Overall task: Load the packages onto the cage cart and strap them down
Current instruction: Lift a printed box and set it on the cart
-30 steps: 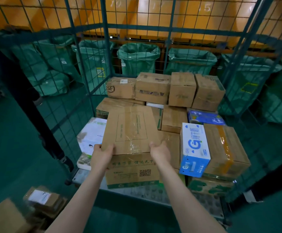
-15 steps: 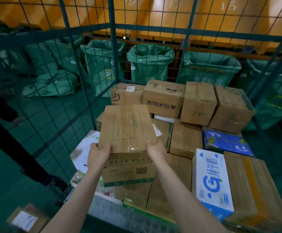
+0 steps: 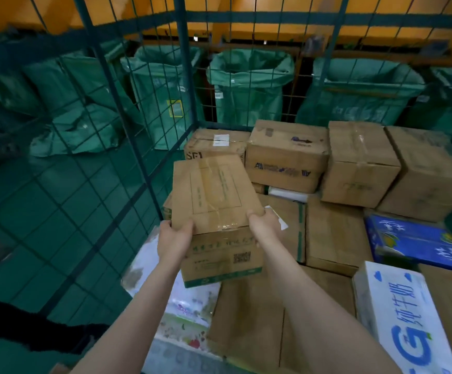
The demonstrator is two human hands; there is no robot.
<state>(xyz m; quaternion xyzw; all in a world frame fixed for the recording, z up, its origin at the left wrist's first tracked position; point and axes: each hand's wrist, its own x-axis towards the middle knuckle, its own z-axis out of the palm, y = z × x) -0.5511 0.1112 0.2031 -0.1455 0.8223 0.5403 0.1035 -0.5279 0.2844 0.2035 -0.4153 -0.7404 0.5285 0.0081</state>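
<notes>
Gripping cardboard box (image 3: 211, 193) by both near corners with left hand (image 3: 175, 240) and right hand (image 3: 265, 228), inside cage cart (image 3: 183, 76) — probably stiff, fairly light, slick where taped.

Left hand (image 3: 175, 240), right hand (image 3: 265, 225) — curled grip

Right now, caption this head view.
Left hand and right hand hold a cardboard box over packages in the cage cart.

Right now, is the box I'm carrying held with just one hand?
No, the left hand and right hand each grip a side of the cardboard box.
</notes>
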